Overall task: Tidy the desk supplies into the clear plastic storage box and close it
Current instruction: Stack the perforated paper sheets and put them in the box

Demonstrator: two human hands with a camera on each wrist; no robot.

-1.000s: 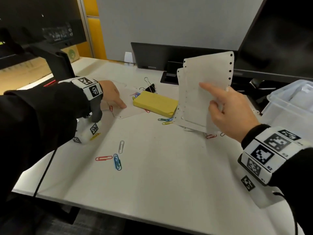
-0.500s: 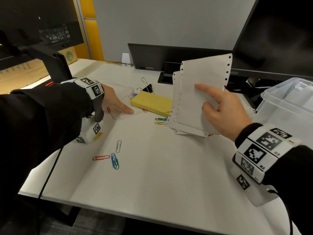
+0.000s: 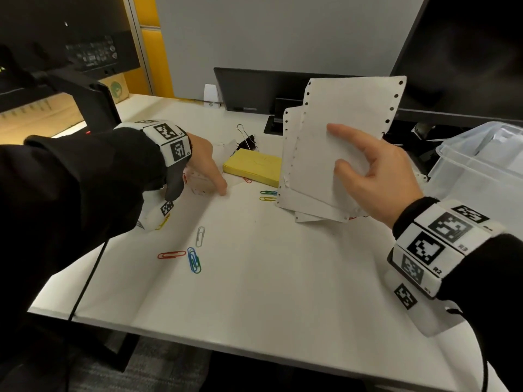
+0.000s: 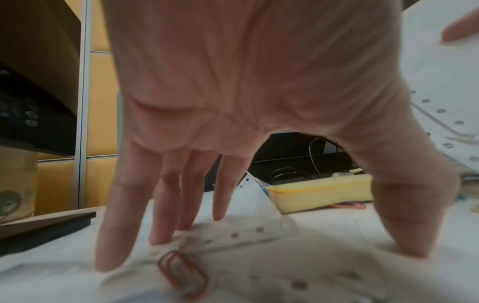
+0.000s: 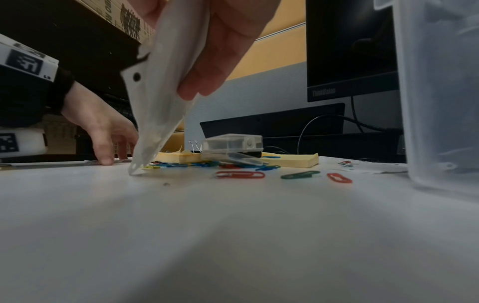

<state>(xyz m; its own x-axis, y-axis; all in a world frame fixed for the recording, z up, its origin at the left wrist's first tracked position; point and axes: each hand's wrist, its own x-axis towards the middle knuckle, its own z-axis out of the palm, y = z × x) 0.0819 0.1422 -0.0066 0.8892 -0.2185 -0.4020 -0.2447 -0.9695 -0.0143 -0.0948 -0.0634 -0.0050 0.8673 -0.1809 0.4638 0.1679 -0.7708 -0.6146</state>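
The box [image 3: 478,171] sits at the desk's [image 3: 254,292] right edge, about 3 o'clock from the desk's middle, clear-walled, its near wall just beside the right hand [image 3: 376,179]. That hand is raised with the wrist low and pinches a sheaf of punched sheets [image 3: 339,142], thumb on the near face and fingers curled behind; the sheets stand tilted, their lower corner touching the desk. At 9 o'clock from the sheets lies a yellow pad [image 3: 253,168], with a black binder clip [image 3: 247,140] just beyond it at 12 o'clock. In the right wrist view a small clear case [image 5: 232,147] stands by the pad amid a scatter of clips. The left hand [image 3: 203,165] reaches in at 10 o'clock, palm down and arched; its spread, nearly straight fingertips [image 4: 108,264] and thumb press on a punched sheet [image 4: 246,231] lying flat, gripping nothing. A red clip [image 4: 184,272] lies under the palm. Toward 6 o'clock the desk runs wide and bare to its front edge, apart from a silver clip [image 3: 200,236], an orange clip [image 3: 171,254] and a blue clip [image 3: 194,260] lying close together. Monitors [image 3: 467,52] wall off the far side.
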